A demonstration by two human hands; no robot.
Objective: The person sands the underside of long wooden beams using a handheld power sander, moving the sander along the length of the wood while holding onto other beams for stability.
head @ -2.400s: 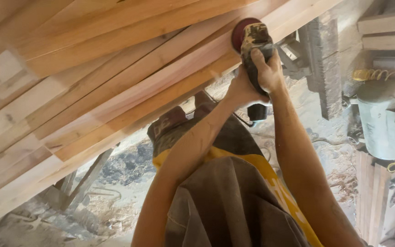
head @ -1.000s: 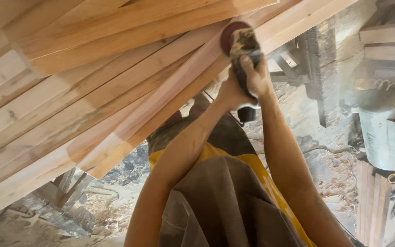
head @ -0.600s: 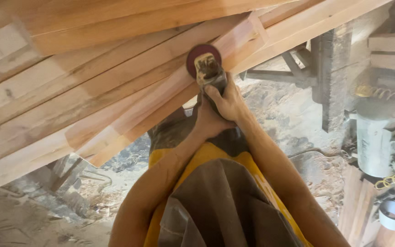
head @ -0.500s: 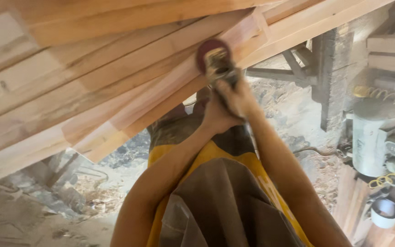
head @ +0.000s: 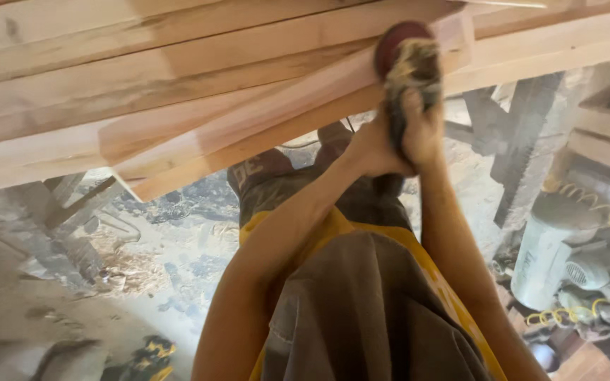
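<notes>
Wooden boards [head: 199,77] lie stacked on a surface, their long axes running from lower left to upper right across the head view. A sander [head: 409,77] is pressed against the edge of one reddish board [head: 277,113] near the far end of the stack. Its dark red disc [head: 393,42] faces the wood, and its dust-caked body runs back down toward the person, roughly crosswise to the boards. Both hands are clenched around the sander's body just below the disc: the left hand [head: 372,149] grips from the left side, the right hand [head: 425,130] wraps over from the right, and the two touch each other. The tool's head projects above the hands. No container with visible contents can be made out. A pale motor housing [head: 552,254] with yellow coiled cable [head: 587,307] stands at the right, well apart from the hands. Sawdust covers the floor [head: 164,254] beneath.
</notes>
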